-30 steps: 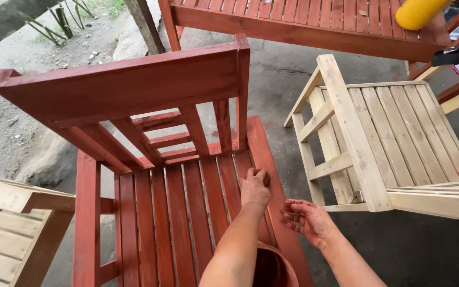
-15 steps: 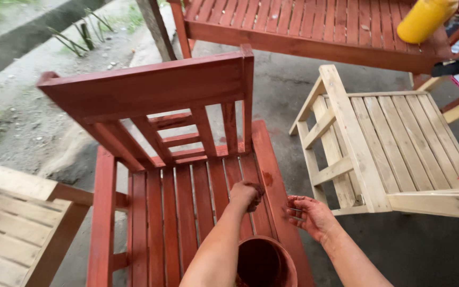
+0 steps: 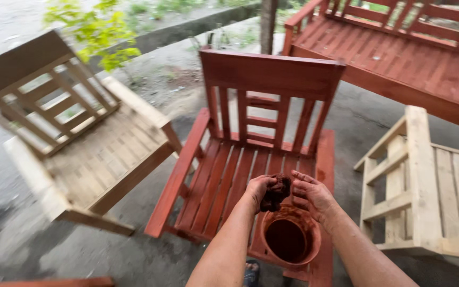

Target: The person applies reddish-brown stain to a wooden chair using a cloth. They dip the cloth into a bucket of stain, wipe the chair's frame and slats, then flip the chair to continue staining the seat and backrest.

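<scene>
Left hand (image 3: 258, 188) is closed around a dark, stain-soaked rag (image 3: 275, 192), held directly above a round container of red-brown stain (image 3: 289, 237). Right hand (image 3: 310, 194) is open, fingers spread, just beside the rag; contact cannot be confirmed. The container rests on the slatted seat of a red-stained wooden chair (image 3: 264, 101). Unstained wooden chairs (image 3: 81, 143) stand on either side.

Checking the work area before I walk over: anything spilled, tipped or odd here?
Nothing looks spilled. The bare wooden chair on the left sits tilted, not square to the ground. The left hand holds a stain-soaked rag over the open pot on the red chair; both hands are stained.
</scene>
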A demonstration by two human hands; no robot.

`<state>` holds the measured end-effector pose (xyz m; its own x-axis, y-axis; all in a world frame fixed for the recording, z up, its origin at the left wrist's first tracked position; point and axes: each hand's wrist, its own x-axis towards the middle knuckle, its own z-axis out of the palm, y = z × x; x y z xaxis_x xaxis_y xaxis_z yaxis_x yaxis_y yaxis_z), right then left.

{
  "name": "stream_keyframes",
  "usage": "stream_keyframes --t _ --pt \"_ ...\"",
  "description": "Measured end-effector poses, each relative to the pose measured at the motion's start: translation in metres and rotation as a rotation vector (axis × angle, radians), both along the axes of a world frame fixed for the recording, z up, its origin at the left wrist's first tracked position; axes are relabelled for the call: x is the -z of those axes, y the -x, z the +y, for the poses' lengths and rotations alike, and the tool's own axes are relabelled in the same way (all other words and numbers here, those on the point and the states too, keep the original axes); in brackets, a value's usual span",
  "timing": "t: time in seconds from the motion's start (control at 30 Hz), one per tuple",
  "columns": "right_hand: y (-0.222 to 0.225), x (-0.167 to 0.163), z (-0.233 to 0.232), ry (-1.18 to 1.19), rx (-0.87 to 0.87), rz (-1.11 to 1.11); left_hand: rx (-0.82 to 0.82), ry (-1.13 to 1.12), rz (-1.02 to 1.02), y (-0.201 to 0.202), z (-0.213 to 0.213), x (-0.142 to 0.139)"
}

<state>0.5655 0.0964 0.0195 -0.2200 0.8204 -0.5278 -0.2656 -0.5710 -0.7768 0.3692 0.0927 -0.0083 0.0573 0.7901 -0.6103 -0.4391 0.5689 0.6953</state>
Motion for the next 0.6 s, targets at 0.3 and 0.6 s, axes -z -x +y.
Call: stream_keyframes --t 0.3,0.6 --pt "0.120 -0.044 -0.055 0.004 -0.278 -0.090 -0.131 -0.092 0.094 0.107 -0.104 -0.047" --pt "0.237 -0.056 -0.135 -0.054 -0.495 -0.041 -0.264 -0.099 0.145 0.202 -0.231 -0.082"
